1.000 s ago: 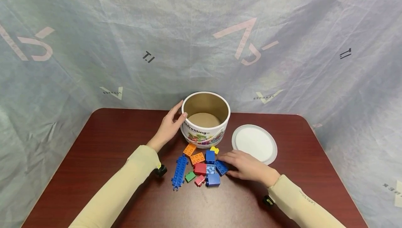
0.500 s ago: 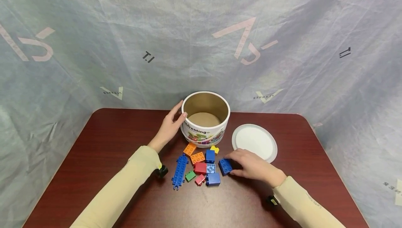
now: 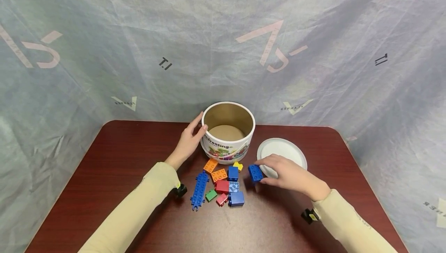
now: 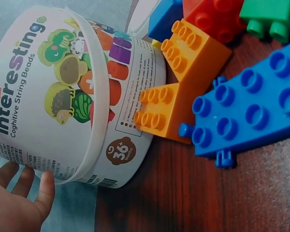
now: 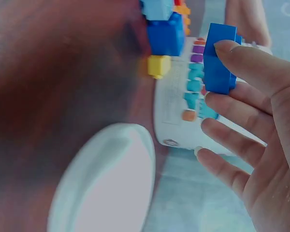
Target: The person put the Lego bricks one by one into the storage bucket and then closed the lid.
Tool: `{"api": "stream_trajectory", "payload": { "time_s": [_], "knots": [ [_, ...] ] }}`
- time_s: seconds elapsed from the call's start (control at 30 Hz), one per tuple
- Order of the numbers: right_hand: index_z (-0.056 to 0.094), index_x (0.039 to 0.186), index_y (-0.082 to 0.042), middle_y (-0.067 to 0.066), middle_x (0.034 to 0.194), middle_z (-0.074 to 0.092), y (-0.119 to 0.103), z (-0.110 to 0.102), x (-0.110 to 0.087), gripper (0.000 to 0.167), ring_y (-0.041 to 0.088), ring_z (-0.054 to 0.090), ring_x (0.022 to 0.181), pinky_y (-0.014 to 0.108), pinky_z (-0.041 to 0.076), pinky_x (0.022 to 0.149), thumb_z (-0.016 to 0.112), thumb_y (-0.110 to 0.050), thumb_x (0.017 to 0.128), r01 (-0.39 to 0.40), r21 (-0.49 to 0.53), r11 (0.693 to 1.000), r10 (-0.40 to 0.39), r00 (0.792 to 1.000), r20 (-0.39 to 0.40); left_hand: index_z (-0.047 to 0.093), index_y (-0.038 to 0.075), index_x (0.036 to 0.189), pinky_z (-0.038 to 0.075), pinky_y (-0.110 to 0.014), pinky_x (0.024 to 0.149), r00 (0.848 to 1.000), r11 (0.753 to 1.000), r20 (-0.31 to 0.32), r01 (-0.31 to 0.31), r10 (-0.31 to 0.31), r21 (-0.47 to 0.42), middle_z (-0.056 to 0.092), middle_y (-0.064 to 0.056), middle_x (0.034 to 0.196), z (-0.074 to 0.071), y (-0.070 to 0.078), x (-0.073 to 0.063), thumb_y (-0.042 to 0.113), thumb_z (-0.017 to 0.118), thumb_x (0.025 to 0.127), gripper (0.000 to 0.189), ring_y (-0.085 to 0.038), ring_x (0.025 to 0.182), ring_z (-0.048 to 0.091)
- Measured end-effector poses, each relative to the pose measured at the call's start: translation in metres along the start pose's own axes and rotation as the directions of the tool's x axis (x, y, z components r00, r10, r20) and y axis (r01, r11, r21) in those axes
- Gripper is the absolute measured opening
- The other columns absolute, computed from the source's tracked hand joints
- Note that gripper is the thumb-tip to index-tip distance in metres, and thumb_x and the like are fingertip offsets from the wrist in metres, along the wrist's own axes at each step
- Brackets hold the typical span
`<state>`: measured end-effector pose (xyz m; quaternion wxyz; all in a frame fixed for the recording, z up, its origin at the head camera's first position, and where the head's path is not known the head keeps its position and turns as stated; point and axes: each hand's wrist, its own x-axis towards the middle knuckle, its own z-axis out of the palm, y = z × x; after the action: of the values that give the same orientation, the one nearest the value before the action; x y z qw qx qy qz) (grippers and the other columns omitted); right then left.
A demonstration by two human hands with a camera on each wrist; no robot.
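Between thumb and fingers, my right hand [image 3: 287, 171] pinches a blue building brick [image 3: 256, 173], its studs facing up in the head view. The right wrist view shows the same brick [image 5: 219, 58] from its side, in front of the bucket. My left hand [image 3: 187, 141] rests against the left side of the white bucket [image 3: 226, 146], thumb at the rim and fingers around the outer wall. Inside, the bucket's tan bottom is bare. In the left wrist view the left fingertips [image 4: 46, 186] touch the printed bucket wall [image 4: 24, 111].
In front of the bucket lie orange bricks [image 3: 219, 175], a long blue studded base [image 3: 199, 191], a green brick [image 3: 211, 195], red, blue and yellow bricks. A round white lid [image 3: 278, 152] lies right of the bucket, partly behind my right hand. A grey cloth [image 3: 223, 52] hangs behind the table.
My right hand has drawn the blue brick out of the pile, to the right and upward toward the lid. The left hand and the bucket stay in place.
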<state>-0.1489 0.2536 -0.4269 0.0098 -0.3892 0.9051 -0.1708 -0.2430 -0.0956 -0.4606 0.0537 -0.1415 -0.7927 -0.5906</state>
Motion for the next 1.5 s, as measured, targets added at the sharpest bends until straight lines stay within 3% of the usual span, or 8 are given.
{"api": "stream_trajectory", "payload": {
  "time_s": [0.17, 0.4, 0.63, 0.87, 1.17, 1.5],
  "knots": [
    [0.07, 0.13, -0.009, 0.002, 0.122, 0.073, -0.005, -0.016, 0.004, 0.05, 0.022, 0.066, 0.112, 0.044, 0.056, 0.098, 0.086, -0.027, 0.087, -0.016, -0.026, 1.0, 0.015, 1.0, -0.02, 0.035, 0.018, 0.164, 0.033, -0.053, 0.121, 1.0, 1.0, 0.018, 0.007, -0.007, 0.008, 0.038, -0.01, 0.166, -0.001, -0.001, -0.002, 0.027, 0.059, 0.108, 0.062, -0.029, 0.148, 0.041],
    [0.071, 0.128, -0.009, 0.001, 0.12, 0.073, -0.008, -0.038, 0.01, 0.049, 0.023, 0.066, 0.111, 0.045, 0.056, 0.096, 0.087, -0.028, 0.087, -0.014, -0.076, 0.997, 0.011, 0.999, -0.036, 0.034, 0.008, 0.164, 0.032, -0.056, 0.121, 1.0, 1.0, 0.013, 0.007, -0.007, 0.002, 0.036, -0.017, 0.166, 0.002, 0.005, -0.004, 0.02, 0.058, 0.108, 0.061, -0.035, 0.149, 0.038],
    [0.07, 0.131, -0.008, 0.002, 0.123, 0.072, -0.005, -0.064, 0.023, 0.05, 0.022, 0.065, 0.114, 0.045, 0.056, 0.096, 0.086, -0.028, 0.088, -0.003, -0.053, 0.999, 0.0, 0.998, -0.063, 0.036, 0.016, 0.164, 0.031, -0.053, 0.122, 1.0, 1.0, 0.014, 0.003, -0.003, 0.009, 0.036, -0.01, 0.167, 0.0, 0.002, -0.003, 0.027, 0.058, 0.109, 0.061, -0.03, 0.15, 0.038],
    [0.07, 0.132, -0.006, 0.003, 0.122, 0.073, -0.001, -0.086, 0.042, 0.048, 0.022, 0.064, 0.11, 0.045, 0.056, 0.093, 0.084, -0.026, 0.09, 0.008, -0.037, 0.999, -0.011, 0.997, -0.073, 0.033, 0.015, 0.165, 0.029, -0.053, 0.123, 1.0, 1.0, 0.025, 0.008, -0.009, 0.011, 0.034, -0.011, 0.168, 0.0, 0.003, -0.002, 0.024, 0.057, 0.109, 0.061, -0.031, 0.152, 0.035],
    [0.067, 0.135, -0.001, 0.013, 0.13, 0.07, 0.002, -0.096, 0.066, 0.052, 0.032, 0.063, 0.119, 0.051, 0.052, 0.101, 0.082, -0.024, 0.091, 0.002, -0.051, 0.999, -0.005, 0.998, -0.056, 0.033, 0.017, 0.165, 0.03, -0.053, 0.123, 1.0, 1.0, 0.018, 0.009, -0.009, 0.004, 0.035, -0.01, 0.168, 0.001, 0.001, -0.003, 0.026, 0.058, 0.109, 0.062, -0.03, 0.152, 0.036],
    [0.065, 0.137, 0.0, 0.015, 0.13, 0.068, 0.003, -0.1, 0.09, 0.053, 0.033, 0.062, 0.119, 0.051, 0.052, 0.102, 0.081, -0.025, 0.093, -0.034, -0.011, 0.999, 0.033, 0.998, -0.048, 0.033, 0.016, 0.165, 0.03, -0.054, 0.122, 1.0, 1.0, 0.023, 0.01, -0.01, 0.001, 0.034, -0.01, 0.168, 0.002, 0.002, -0.003, 0.025, 0.057, 0.109, 0.062, -0.031, 0.153, 0.034]
  ]
}}
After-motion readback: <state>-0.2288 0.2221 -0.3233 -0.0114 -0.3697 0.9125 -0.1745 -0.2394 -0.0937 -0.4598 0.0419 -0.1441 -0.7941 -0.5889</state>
